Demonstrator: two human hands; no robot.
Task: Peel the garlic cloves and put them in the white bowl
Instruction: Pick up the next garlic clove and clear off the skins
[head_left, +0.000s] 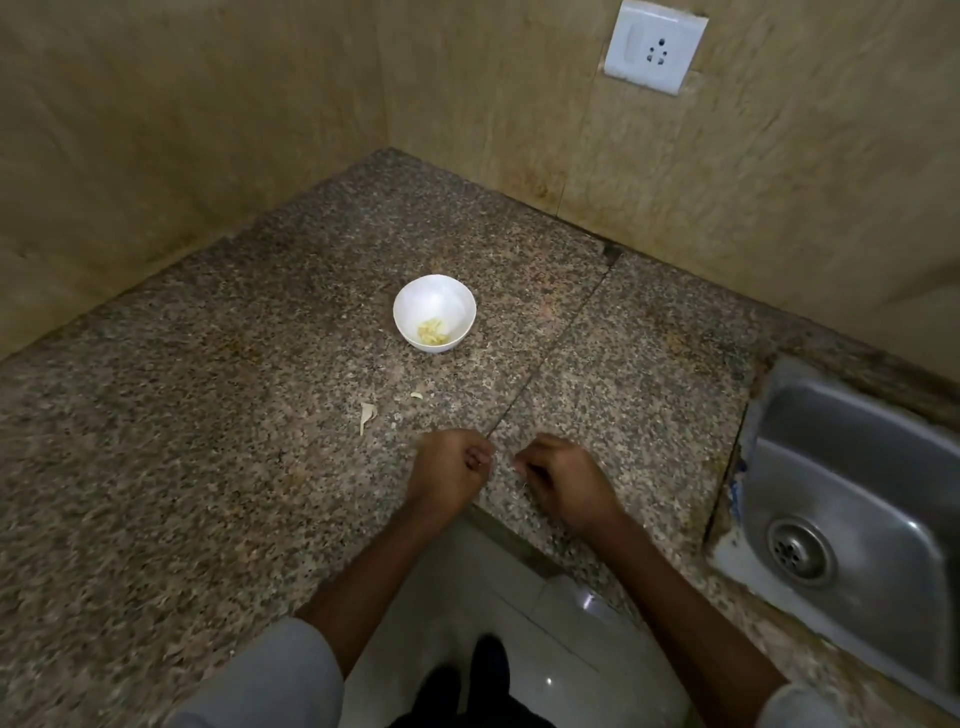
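While both hands sit close together at the near edge of the counter (208, 467), the left hand (451, 470) and right hand (563, 480) have fingers curled inward; whether either pinches a clove I cannot tell. Best to nip the skin at its tip and strip it off cleanly. Beyond lie peel scraps (367, 415), then the white bowl (415, 296) holding peeled cloves (432, 331).

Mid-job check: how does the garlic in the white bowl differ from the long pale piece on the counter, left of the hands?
The garlic cloves look yellowish and plump, while the pale piece is whiter, thin and curled, more like peeled skin. The cloves sit clustered in the white bowl; the pale piece lies by itself on the bare granite counter. Both are small and light against the dark granite.
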